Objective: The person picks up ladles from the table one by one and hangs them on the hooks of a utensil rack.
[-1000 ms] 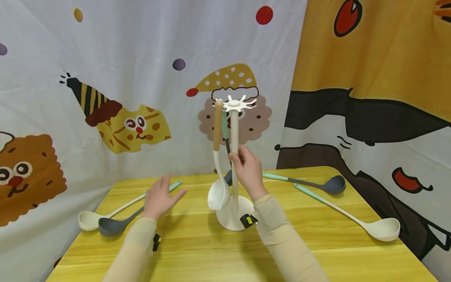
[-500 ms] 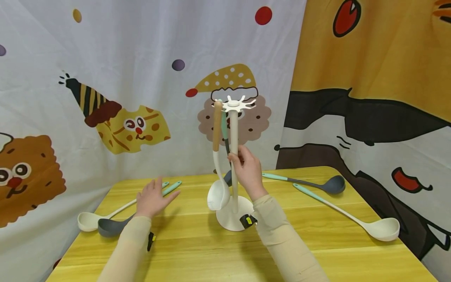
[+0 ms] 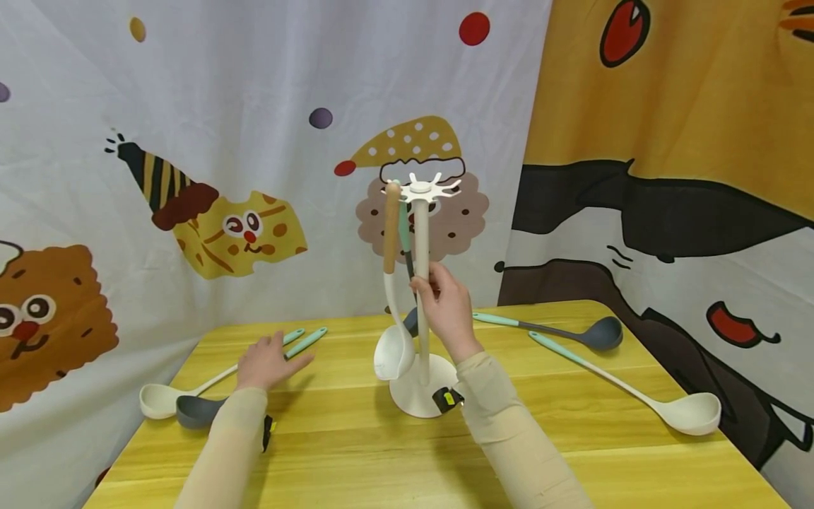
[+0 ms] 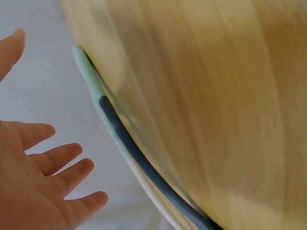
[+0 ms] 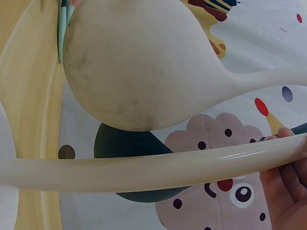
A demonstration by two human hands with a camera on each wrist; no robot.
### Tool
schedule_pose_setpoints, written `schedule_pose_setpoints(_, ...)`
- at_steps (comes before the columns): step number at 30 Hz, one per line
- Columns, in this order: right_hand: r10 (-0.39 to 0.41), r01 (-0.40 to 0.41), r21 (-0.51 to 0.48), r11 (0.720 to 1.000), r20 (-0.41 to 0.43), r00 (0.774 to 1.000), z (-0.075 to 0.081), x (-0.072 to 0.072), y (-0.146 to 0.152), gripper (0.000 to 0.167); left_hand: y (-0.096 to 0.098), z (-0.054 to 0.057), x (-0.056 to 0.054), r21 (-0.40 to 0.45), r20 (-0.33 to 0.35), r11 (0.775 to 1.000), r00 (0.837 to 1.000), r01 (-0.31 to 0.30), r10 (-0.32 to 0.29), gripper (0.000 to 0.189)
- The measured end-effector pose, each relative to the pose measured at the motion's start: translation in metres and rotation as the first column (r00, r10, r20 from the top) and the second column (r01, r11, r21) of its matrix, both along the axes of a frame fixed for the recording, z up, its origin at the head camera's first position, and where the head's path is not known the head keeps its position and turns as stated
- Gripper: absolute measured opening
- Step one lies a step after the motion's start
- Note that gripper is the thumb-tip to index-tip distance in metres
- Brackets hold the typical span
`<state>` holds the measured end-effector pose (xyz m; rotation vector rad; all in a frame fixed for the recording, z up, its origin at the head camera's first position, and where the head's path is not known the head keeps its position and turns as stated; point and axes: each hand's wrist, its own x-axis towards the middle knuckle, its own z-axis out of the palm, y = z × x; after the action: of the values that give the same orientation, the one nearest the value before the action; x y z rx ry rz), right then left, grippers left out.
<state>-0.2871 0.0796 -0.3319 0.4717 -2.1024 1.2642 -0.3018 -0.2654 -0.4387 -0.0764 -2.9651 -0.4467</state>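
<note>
My right hand [image 3: 450, 311] grips the post of a white utensil stand [image 3: 422, 233]; in the right wrist view its fingers [image 5: 288, 182] wrap the post. From the stand's left side hangs a white ladle with a wooden handle [image 3: 394, 351]. Behind it hangs a dark ladle with a green handle [image 3: 405, 230]. On the left, my left hand [image 3: 262, 363] hovers, fingers spread, over a dark grey ladle [image 3: 196, 412] and a white ladle [image 3: 159, 401] lying side by side. Its palm partly hides their handles. In the left wrist view the fingers are apart from the dark ladle's shaft [image 4: 139, 153].
Right of the stand, another dark ladle [image 3: 603, 334] and another white ladle [image 3: 693, 413], both green-handled, lie on the wooden table [image 3: 381, 466]. A printed cartoon curtain [image 3: 254, 71] hangs close behind the table's far edge.
My left hand has moved left and lower, towards the two ladles there, uncovering more of their green handle ends. My right hand keeps its grip on the post, and the stand stays put.
</note>
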Motion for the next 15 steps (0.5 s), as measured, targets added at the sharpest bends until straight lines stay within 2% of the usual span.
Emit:
schedule_pose_setpoints(9,-0.002,0.002,0.002,1.0,0.0,1.0,0.0,0.0,0.0,0.018,-0.009,-0.003,0.002,0.011,0.121,1.0,0.992,-0.025,0.024,0.094)
schedule_pose_setpoints(15,-0.001,0.001,0.004,1.0,-0.007,1.0,0.0,-0.001,0.0,0.018,-0.014,-0.004,0.003,0.022,0.154,0.999,0.987,-0.037,0.034,0.084)
